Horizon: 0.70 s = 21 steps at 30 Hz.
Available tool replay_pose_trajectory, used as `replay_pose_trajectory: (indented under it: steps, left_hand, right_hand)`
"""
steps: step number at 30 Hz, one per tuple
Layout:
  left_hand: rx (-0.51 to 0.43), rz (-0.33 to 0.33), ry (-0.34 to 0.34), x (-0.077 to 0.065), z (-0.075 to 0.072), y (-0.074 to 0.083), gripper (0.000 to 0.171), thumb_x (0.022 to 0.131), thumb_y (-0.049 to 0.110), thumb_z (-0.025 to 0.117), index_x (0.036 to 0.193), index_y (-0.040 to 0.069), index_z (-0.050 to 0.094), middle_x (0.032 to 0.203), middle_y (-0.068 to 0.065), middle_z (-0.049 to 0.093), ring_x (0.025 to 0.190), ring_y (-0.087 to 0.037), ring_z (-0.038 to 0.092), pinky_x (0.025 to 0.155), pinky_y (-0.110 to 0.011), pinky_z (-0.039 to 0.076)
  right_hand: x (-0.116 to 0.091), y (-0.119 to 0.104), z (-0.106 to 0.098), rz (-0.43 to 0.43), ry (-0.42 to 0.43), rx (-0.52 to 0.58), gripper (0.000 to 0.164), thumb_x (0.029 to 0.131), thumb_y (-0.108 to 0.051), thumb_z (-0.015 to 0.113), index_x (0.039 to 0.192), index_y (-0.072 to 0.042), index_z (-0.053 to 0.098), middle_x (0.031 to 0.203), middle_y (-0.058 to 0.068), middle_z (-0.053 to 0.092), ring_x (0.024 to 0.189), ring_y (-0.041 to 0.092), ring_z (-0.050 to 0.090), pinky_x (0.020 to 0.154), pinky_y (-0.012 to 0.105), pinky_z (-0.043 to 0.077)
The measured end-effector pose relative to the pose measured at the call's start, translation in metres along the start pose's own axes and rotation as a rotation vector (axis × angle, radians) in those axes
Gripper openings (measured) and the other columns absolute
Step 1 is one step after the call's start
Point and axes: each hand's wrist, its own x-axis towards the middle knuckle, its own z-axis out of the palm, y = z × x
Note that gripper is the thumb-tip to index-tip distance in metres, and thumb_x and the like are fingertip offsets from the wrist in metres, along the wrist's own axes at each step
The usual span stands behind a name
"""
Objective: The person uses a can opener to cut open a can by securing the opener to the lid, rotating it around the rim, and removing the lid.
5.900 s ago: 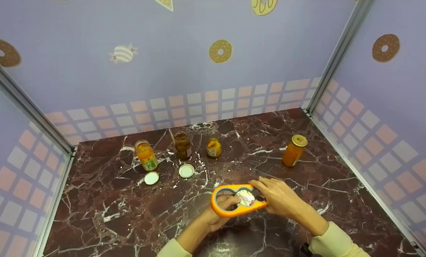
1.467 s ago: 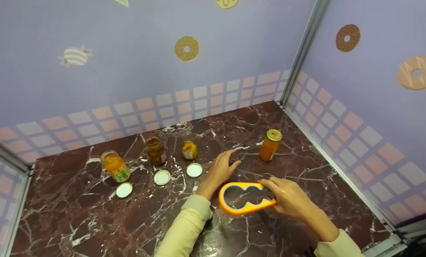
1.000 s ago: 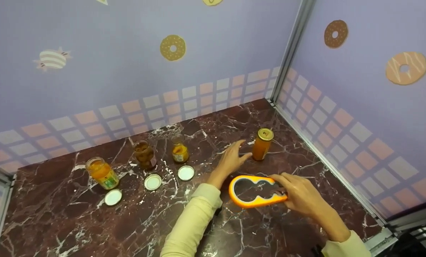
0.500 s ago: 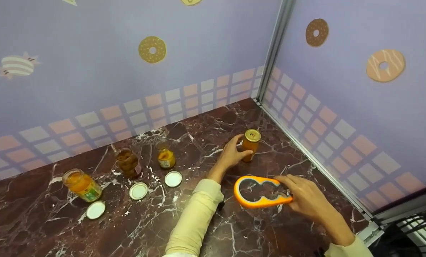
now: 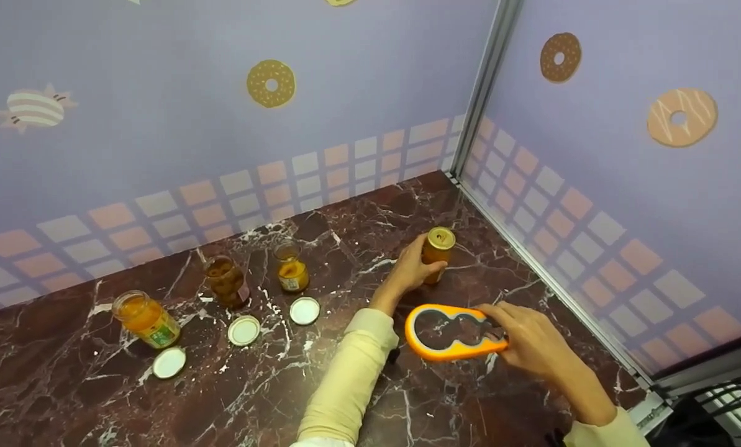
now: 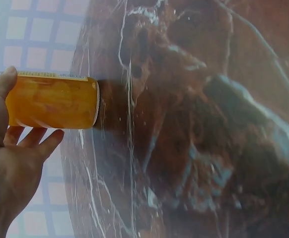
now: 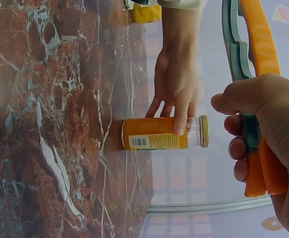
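Observation:
My left hand (image 5: 410,268) grips a tall glass jar (image 5: 435,254) of orange contents with a gold lid, standing upright at the right of the table. In the left wrist view the thumb lies on one side of the jar (image 6: 55,101) and the fingers on the other. The right wrist view shows its label and the lid in place. My right hand (image 5: 531,338) holds an orange jar opener (image 5: 451,354) with grey scalloped inner edges by its handles, in front of the jar and apart from it. Nothing sits in the opener's loops.
Three lidless jars stand to the left: one with yellow-orange contents (image 5: 150,323), one with brown contents (image 5: 226,285), and a small yellow one (image 5: 292,273). Three loose lids (image 5: 243,331) lie before them. Patterned walls (image 5: 370,167) border the marble table (image 5: 271,397).
Earlier both hands were at the opener with a lid in it; a third lid now lies on the table. My left hand has moved right onto the gold-lidded jar. The view has turned right.

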Motion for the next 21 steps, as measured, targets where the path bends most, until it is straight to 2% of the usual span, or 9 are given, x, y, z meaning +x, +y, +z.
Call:
replay_pose_trajectory:
  steps: [5,10,15,18,21]
  left_hand:
    - [-0.007,0.009,0.017,-0.011,-0.016,-0.006,0.068,0.078,0.022,0.074,0.136,0.010,0.042,0.123,-0.004,0.054,0.109,-0.015,0.053,0.091,-0.026,0.042]
    - [-0.023,0.003,-0.024,-0.028,-0.029,-0.010,0.069,0.074,0.017,0.076,0.134,0.011,0.044,0.119,-0.003,0.056,0.105,-0.014,0.054,0.089,-0.026,0.043]
    - [0.032,0.062,-0.046,-0.052,-0.042,-0.015,0.067,0.073,0.018,0.077,0.132,0.010,0.047,0.118,-0.002,0.056,0.105,-0.012,0.053,0.091,-0.024,0.042]
    - [0.071,0.106,-0.033,-0.069,-0.053,-0.016,0.065,0.073,0.020,0.078,0.130,0.009,0.049,0.120,-0.005,0.057,0.110,-0.015,0.052,0.096,-0.025,0.039]
    - [0.070,0.104,-0.010,-0.087,-0.061,-0.016,0.067,0.070,0.022,0.080,0.129,0.007,0.051,0.122,-0.006,0.056,0.114,-0.016,0.050,0.100,-0.027,0.036]
  right_hand:
    - [0.011,-0.003,0.002,-0.032,-0.012,-0.011,0.059,0.063,-0.017,0.076,0.120,-0.013,0.059,0.086,-0.003,0.057,0.064,0.011,0.050,0.053,0.031,0.044]
    - [0.020,-0.006,0.004,-0.061,0.010,-0.018,0.057,0.064,-0.019,0.076,0.118,-0.013,0.060,0.084,-0.003,0.057,0.062,0.010,0.048,0.051,0.030,0.044]
    - [0.031,-0.010,0.007,-0.086,0.024,-0.004,0.060,0.062,-0.019,0.079,0.118,-0.014,0.059,0.084,-0.006,0.056,0.061,0.009,0.049,0.051,0.030,0.044]
    - [0.037,-0.013,0.008,-0.094,0.023,0.004,0.063,0.060,-0.020,0.079,0.119,-0.014,0.059,0.085,-0.006,0.056,0.063,0.009,0.050,0.052,0.031,0.045]
    - [0.042,-0.014,0.008,-0.093,0.019,0.009,0.065,0.058,-0.024,0.080,0.119,-0.015,0.059,0.086,-0.006,0.056,0.065,0.010,0.052,0.054,0.032,0.046]
